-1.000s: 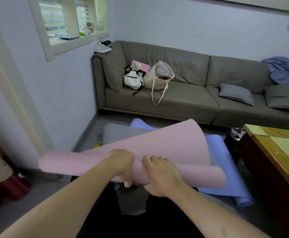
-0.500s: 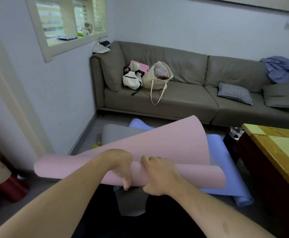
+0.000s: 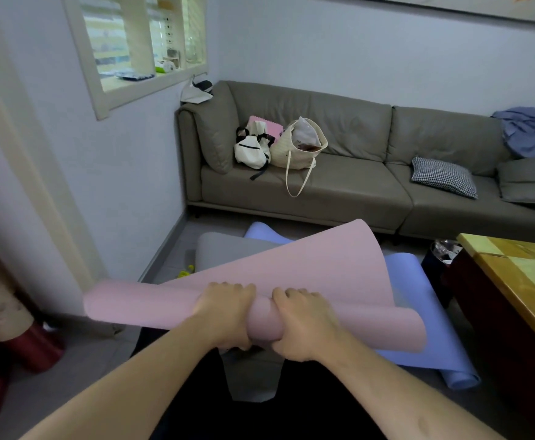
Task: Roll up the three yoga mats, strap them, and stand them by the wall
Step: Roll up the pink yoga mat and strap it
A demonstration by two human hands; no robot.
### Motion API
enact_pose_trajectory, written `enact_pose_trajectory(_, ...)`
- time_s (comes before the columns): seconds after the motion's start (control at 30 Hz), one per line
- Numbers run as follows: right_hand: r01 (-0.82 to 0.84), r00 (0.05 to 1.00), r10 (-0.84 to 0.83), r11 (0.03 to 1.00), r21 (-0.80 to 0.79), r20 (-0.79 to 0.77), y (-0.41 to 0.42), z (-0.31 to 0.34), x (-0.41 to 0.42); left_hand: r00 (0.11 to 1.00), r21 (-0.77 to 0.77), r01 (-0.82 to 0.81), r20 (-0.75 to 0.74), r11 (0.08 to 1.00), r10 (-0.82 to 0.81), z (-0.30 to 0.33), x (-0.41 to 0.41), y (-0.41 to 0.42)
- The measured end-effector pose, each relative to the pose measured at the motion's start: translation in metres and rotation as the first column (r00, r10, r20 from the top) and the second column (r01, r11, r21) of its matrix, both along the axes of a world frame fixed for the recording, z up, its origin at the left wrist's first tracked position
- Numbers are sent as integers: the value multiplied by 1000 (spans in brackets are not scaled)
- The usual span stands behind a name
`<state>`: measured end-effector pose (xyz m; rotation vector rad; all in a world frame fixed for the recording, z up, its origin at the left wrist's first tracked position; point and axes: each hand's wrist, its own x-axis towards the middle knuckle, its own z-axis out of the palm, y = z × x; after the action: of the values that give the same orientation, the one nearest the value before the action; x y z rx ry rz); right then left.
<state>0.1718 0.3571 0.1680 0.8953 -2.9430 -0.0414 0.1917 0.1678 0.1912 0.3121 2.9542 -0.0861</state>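
A pink yoga mat (image 3: 317,265) is held up in front of me, mostly rolled into a tube, with its loose end curling up and away. My left hand (image 3: 225,309) and my right hand (image 3: 304,322) grip the roll side by side near its middle, fingers curled over the top. Under it a grey mat (image 3: 228,249) and a blue mat (image 3: 418,312) lie flat on the floor, partly hidden by the pink one. The blue mat's near right corner is curled up.
A grey sofa (image 3: 355,192) with bags (image 3: 279,147) and cushions stands ahead against the wall. A dark wooden table (image 3: 520,281) with a yellow top is at my right. The left wall (image 3: 101,185) has a window and a grey skirting. A red object (image 3: 34,347) stands at lower left.
The roll has shifted slightly and my hands have regripped it a little closer together; the loose pink end stands about as high as before.
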Motion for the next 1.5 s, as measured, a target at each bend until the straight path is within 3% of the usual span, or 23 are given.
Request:
enact_pose_trajectory(0.23,0,998,4,998,63,-65,0,-2,11,989,24,28,143,999,-31,10,-12,-5)
enact_pose_trajectory(0.5,4,986,-13,999,51,169,0,26,7,947,41,-2,321,999,-12,15,-19,-4)
enact_pose_trajectory(0.57,12,983,-21,999,51,183,2,27,7,963,46,-5,269,999,-8,9,-15,-3)
enact_pose_trajectory(0.8,-3,986,-5,999,51,166,0,22,3,992,6,42,-117,999,-41,-22,14,-8)
enact_pose_trajectory(1.03,-7,986,1,999,35,165,-1,22,0,997,78,19,-73,997,-14,-14,7,-8)
enact_pose_trajectory(1.23,-41,999,43,997,69,-22,5,1,17,998,79,23,-57,997,-18,-17,4,-10)
enact_pose_trajectory(1.5,-24,998,20,997,75,62,1,10,2,993,18,14,-115,1000,-11,-25,6,-4)
